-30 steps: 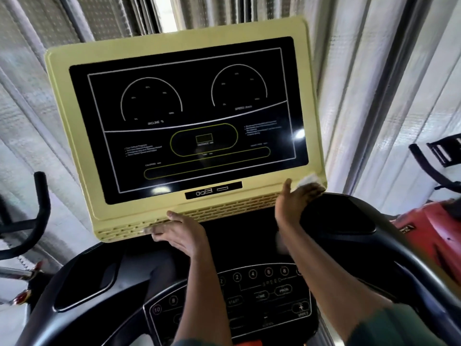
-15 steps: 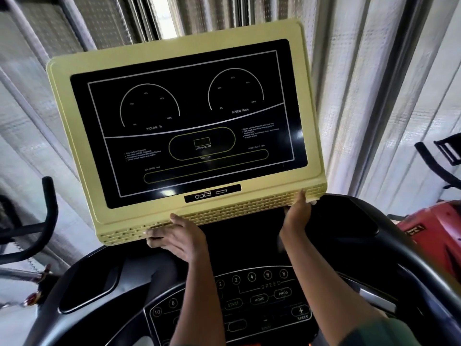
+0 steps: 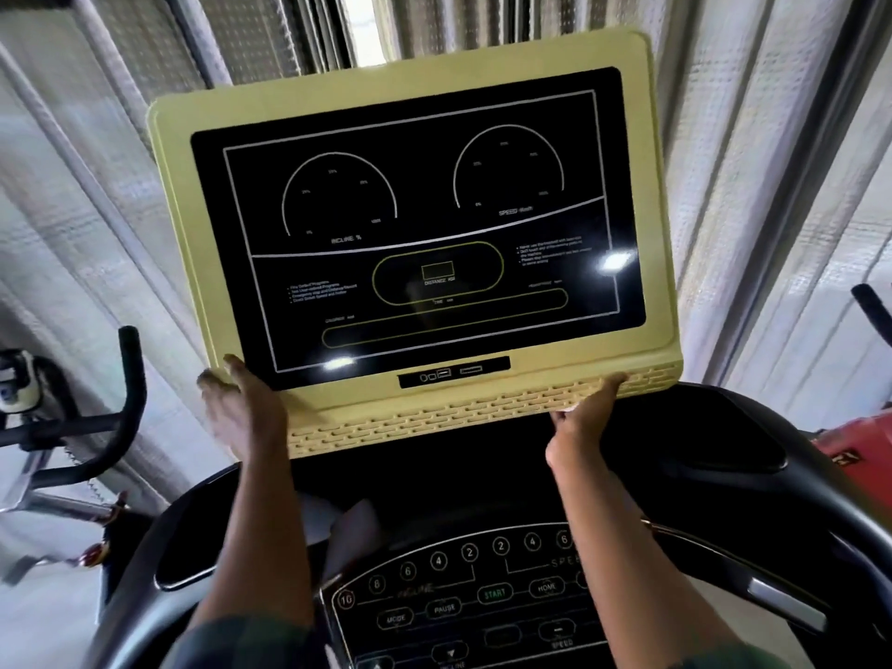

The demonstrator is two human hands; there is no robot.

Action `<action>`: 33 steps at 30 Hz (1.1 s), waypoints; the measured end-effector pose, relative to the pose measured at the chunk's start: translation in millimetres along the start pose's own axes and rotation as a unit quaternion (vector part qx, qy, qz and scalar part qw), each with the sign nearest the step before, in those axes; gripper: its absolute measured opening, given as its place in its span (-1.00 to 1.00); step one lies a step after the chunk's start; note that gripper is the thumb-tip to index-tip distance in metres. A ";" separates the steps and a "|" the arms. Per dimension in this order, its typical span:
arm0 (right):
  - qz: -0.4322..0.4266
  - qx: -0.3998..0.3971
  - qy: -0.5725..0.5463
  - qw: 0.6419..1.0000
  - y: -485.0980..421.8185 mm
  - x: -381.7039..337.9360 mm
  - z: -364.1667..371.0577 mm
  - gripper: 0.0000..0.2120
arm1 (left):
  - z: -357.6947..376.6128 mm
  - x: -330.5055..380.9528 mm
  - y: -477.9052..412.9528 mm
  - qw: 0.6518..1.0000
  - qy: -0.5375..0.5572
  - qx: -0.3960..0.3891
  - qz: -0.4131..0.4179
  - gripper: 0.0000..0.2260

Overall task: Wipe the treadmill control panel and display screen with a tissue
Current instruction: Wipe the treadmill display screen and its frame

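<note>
Display screen (image 3: 420, 234): L hand (image 3: 241, 417) fingers straight on btm-left corner; R hand (image 3: 579, 422) fingers flat on vent strip (image 3: 434, 417), tissue (image 3: 567, 408) prob. beneath them.

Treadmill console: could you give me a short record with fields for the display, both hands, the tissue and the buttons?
display screen: dark, in yellow frame
left hand: on frame's lower-left corner, blurred
right hand: fingers against vented lower edge
tissue: white sliver under right fingers
control panel: below, untouched
</note>
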State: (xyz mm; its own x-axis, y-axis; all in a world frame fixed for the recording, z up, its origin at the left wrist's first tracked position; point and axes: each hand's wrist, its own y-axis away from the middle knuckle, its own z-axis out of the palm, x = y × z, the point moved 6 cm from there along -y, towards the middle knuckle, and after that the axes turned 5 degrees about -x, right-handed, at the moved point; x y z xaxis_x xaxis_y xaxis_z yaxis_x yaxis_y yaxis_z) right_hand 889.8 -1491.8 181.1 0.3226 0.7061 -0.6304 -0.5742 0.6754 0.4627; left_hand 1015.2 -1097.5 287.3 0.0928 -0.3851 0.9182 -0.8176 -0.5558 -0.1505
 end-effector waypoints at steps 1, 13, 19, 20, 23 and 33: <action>0.015 -0.009 0.003 1.000 7.2 13.1 3.4 -0.23 | 1.2 -1.1 -13.2 0.999 0.002 -0.031 -0.006 -0.45; 0.079 -0.073 0.063 0.992 74.9 94.4 45.8 -0.24 | -7.2 -9.0 -42.2 0.987 0.001 -0.152 0.057 -0.52; 0.080 -0.083 0.129 0.985 112.1 128.1 67.4 -0.25 | -10.7 -7.1 -35.2 0.982 0.013 -0.178 0.064 -0.55; 0.094 -0.106 0.119 0.983 117.0 136.8 68.6 -0.25 | -9.5 -8.1 -35.5 0.980 0.021 -0.183 0.072 -0.56; 0.073 -0.053 0.130 0.987 116.1 136.9 66.5 -0.26 | -9.4 -12.7 -40.2 0.977 0.037 -0.197 0.078 -0.61; 0.146 -0.096 0.175 0.969 157.0 208.9 96.5 -0.67 | -13.6 -62.6 -38.4 0.929 0.104 -0.353 -0.041 -0.26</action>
State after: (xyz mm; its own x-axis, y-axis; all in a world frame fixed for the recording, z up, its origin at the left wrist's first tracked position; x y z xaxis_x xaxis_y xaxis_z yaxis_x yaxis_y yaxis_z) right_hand 939.7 -1217.7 182.3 -0.1294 0.7232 -0.6784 -0.7433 0.3822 0.5491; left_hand 1033.0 -1042.0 240.6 0.1191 -0.1725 0.9778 -0.9883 0.0739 0.1334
